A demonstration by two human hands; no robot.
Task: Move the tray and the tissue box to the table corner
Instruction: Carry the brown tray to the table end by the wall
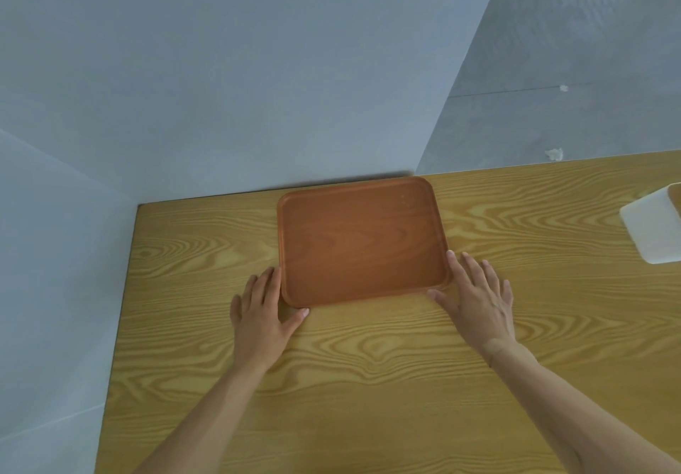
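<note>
One brown wooden tray (pixel 363 241) lay flat on the desk (pixel 368 381), its far edge against the desk's far edge and a short way in from the far-left corner. One white tissue box (pixel 654 225), partly cut off by the frame, stood well apart near the right side. Two hands were in view. The left hand (pixel 262 313) and the right hand (pixel 479 298) lay spread flat, fingers extended, touching the tray's near corners and gripping nothing.
</note>
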